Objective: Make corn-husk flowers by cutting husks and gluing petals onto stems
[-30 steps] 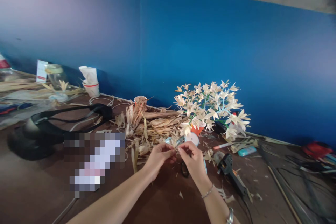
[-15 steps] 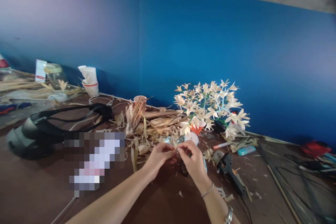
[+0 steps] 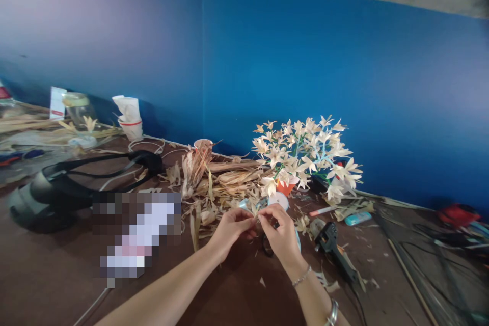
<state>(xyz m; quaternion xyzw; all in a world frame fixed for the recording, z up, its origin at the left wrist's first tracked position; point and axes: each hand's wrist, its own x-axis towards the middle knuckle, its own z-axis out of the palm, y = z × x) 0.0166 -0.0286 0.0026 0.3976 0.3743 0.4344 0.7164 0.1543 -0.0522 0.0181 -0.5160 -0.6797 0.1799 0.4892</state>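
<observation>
My left hand (image 3: 234,229) and my right hand (image 3: 280,229) meet in front of me, fingertips pinched close together. Between them is a small pale piece that looks like corn husk (image 3: 256,212), mostly covered by the fingers. Just behind the hands lie dry corn husks (image 3: 237,181) in a loose heap. A bunch of cream husk flowers (image 3: 305,150) on green and light blue stems stands in an orange cup (image 3: 286,187), beyond my right hand. A black glue gun (image 3: 334,249) rests on the table to the right of that hand.
At the left are a black headset (image 3: 49,191), a blurred-out bright object (image 3: 141,234) with a cable, a white paper cup (image 3: 131,127) and a glass jar (image 3: 79,107). A light blue packet (image 3: 358,218) lies at the right, before a red item (image 3: 458,215) and cables. A blue partition (image 3: 324,61) rises behind.
Both hands keep their pinch in nearly the same place. The whole view has shifted very slightly; nothing else visibly moves.
</observation>
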